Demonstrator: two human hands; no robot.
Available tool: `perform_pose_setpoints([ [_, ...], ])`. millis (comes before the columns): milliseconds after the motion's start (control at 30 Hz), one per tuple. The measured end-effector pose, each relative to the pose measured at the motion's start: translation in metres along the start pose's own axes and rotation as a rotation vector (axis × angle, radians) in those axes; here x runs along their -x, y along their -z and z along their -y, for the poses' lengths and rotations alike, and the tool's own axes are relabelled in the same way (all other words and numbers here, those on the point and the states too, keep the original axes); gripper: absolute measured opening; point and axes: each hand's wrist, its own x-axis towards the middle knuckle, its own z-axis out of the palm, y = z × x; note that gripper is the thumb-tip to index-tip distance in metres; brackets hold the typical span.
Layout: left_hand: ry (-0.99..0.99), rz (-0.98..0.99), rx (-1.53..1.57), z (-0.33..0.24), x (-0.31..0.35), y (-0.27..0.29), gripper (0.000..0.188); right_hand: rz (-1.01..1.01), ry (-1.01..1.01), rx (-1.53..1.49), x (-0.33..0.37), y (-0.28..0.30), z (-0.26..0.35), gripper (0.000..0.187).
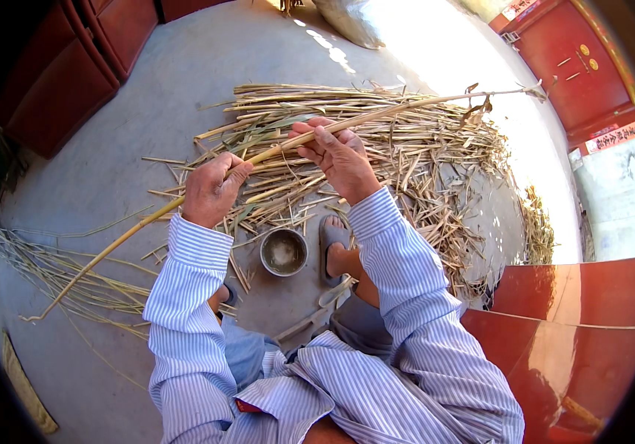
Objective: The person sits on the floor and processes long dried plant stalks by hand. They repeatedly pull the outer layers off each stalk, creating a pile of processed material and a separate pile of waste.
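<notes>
Above the concrete floor (176,66), held slantwise across the front of the body, is one long dry cane stalk (267,153), its thin crooked end low at left and its far end out over the heap at upper right. The left hand (212,191) is clamped around it, thumb pressed along the shaft. The right hand (342,159) is at the stalk farther up, thumb and fingers bent close about it; whether they grip it or only brush it, I cannot tell.

Judging by its surface, this stalk is partly cleaned: the shaft between the hands looks smooth and bare, while withered leaves (478,111) cling near its far end. Beyond the hands lies a broad heap of cane stalks (399,144), with broken bits and leafy scraps at its near side, so plenty appears left, unless that heap is already sorted. To the left, thin pale stems (106,300) fan over the floor, apart from the heap; they may be finished pieces, though nothing confirms it. Between the sandalled feet sits a round metal bowl (264,260), its contents unclear.
</notes>
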Motion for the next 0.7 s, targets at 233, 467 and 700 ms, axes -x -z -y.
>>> perform_pose_setpoints([
  [233,0.176,0.181,0.191,0.028,0.016,0.022,0.022,-0.426,0.476,0.027,-0.007,0.102,0.077,0.021],
  [467,0.194,0.180,0.255,0.034,0.011,0.015,0.026,-0.068,0.028,0.022,-0.003,0.041,0.032,0.029],
  [700,0.110,0.057,0.198,0.032,0.001,0.007,0.027,-0.259,0.149,0.305,-0.009,0.002,0.010,0.024],
])
